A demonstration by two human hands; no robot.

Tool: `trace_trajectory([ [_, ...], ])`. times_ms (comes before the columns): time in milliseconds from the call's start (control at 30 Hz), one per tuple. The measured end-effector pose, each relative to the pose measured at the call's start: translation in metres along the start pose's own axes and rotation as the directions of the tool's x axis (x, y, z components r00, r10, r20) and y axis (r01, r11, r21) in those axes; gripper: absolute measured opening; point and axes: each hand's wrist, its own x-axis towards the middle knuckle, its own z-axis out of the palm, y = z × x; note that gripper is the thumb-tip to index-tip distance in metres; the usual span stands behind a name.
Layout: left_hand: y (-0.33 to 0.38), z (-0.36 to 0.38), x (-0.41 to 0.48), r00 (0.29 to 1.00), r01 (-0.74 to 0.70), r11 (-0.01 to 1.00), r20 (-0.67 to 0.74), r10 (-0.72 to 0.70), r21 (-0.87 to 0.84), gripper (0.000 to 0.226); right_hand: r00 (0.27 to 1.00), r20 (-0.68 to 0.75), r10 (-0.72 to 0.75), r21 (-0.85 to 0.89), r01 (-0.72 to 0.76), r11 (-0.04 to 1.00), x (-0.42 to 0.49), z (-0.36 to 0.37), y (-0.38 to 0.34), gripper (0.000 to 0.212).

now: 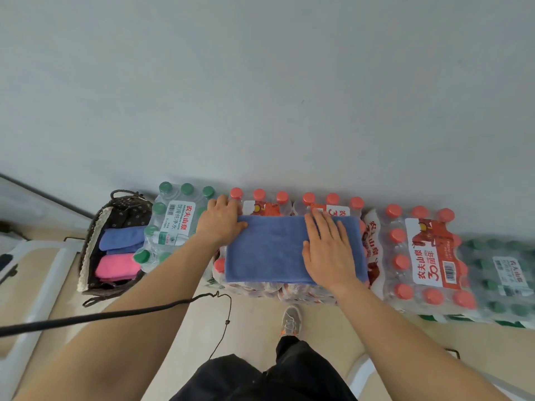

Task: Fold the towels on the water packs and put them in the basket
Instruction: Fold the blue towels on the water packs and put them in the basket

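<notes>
**Blue towel pinned flat on the red-capped packs, basket off to the left**

Nearest the camera are the person's dark trousers and one shoe (290, 320) on the pale floor, with a black cord (115, 314) crossing the left forearm. Both bare arms reach forward over the front edge of the water packs (289, 293).

The blue towel (266, 250) lies on top of the red-capped packs, already folded to a rectangle, its long axis running left to right. The right hand (328, 250) rests palm down on the towel's right part, fingers spread and flat, gripping nothing. The left hand (221, 219) sits at the towel's far left corner, fingers flat, thumb on the cloth edge; whether it pinches the edge I cannot tell. The towel thus lies directly under and between the two hands, so the next fold probably carries one short end along the long axis over to the other.

The towel's near edge runs just along the packs' front edge, so a careless drag toward the body could slide it off. To the right, another red-capped pack (425, 256) offers open top room.

Left of the green-capped pack (173, 224), on the floor, stands the dark basket (89, 250), holding folded blue and pink towels (115, 267). The left hand is nearer it. Behind everything rises a plain wall.
</notes>
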Motion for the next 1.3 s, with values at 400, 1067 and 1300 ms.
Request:
trace_trajectory([
  [400, -0.007, -0.024, 0.008, 0.982, 0.049, 0.907, 0.186, 0.033, -0.419, 0.019, 0.965, 0.144, -0.219, 0.051, 0.214, 0.976, -0.005, 0.011, -0.055, 0.081],
  [1067, -0.059, -0.016, 0.014, 0.949, 0.312, 0.713, 0.244, -0.201, -0.628, 0.041, 0.945, 0.249, -0.210, 0.059, 0.201, 0.978, 0.029, 0.014, -0.102, 0.075],
  [1300, -0.065, -0.030, 0.006, 0.979, 0.195, 0.693, 0.092, -0.183, -0.694, 0.021, 0.929, 0.254, -0.270, 0.091, 0.255, 0.963, 0.027, 0.008, -0.096, 0.076],
])
